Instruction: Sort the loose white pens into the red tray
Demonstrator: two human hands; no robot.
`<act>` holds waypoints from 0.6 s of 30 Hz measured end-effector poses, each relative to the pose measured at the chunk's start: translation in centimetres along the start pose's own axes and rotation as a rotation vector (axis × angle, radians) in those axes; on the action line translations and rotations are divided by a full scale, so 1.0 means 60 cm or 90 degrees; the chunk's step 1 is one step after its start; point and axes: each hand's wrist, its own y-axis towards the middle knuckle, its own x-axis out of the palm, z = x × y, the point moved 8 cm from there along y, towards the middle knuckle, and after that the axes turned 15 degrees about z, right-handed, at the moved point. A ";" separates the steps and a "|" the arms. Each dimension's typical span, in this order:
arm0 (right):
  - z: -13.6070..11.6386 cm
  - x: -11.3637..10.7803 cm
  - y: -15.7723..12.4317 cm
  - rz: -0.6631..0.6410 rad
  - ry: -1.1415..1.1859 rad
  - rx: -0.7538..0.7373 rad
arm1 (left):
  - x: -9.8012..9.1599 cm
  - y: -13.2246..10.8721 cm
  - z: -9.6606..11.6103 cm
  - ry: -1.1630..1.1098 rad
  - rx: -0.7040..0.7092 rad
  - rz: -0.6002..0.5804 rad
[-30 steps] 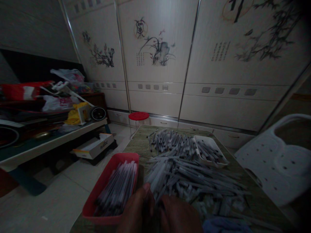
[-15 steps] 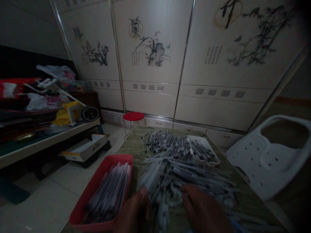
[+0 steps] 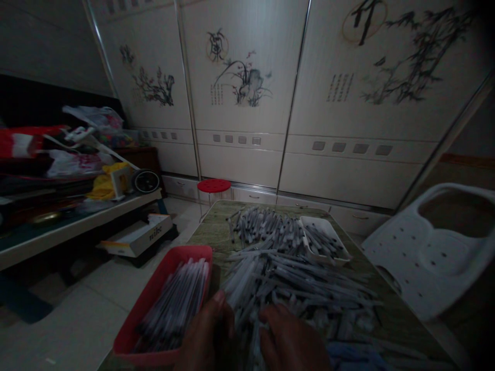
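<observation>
Slim translucent pens or pen parts, some dark-tipped, lie in a loose pile [image 3: 309,278] on the table in front of me. My left hand [image 3: 211,327] is at the near side, between the red bin [image 3: 129,322] and the pile, its fingers curled and its thumb up. My right hand [image 3: 290,335] is over the near part of the pile, fingers bent inward towards small pale pieces. What either hand grips is too dark and hidden to make out. Similar pens [image 3: 174,304] lie lengthwise in the red bin.
A white tray [image 3: 342,255] of pens stands at the right of the table, beside a heap of dark-tipped pens [image 3: 263,224]. A white plastic chair [image 3: 421,257] is at the right. Behind are a red stool [image 3: 214,185] and wardrobe doors; a cluttered bench [image 3: 127,206] is at the left.
My right hand has moved left, closer to my left hand, uncovering blue material at the lower right. My left hand has shifted slightly left.
</observation>
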 end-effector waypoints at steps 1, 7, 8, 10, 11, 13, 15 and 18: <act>-0.012 0.010 -0.001 -0.014 -0.014 -0.003 | -0.001 -0.003 0.004 -0.003 0.005 0.003; -0.042 0.045 0.001 -0.060 -0.085 0.029 | 0.002 -0.020 0.016 -0.039 0.011 -0.004; -0.042 0.047 0.002 -0.061 -0.092 0.036 | 0.002 -0.021 0.017 -0.042 0.015 -0.003; -0.041 0.051 0.005 -0.059 -0.101 0.051 | 0.000 -0.023 0.014 -0.042 0.006 -0.007; -0.041 0.053 0.006 -0.056 -0.103 0.057 | 0.000 -0.023 0.011 -0.041 -0.003 -0.012; -0.039 0.056 0.008 -0.052 -0.103 0.060 | 0.002 -0.022 0.008 -0.038 -0.012 -0.024; -0.039 0.061 0.010 -0.053 -0.098 0.059 | 0.003 -0.020 0.008 -0.035 -0.012 -0.030; -0.039 0.066 0.011 -0.055 -0.087 0.067 | 0.004 -0.017 0.007 -0.028 -0.026 -0.034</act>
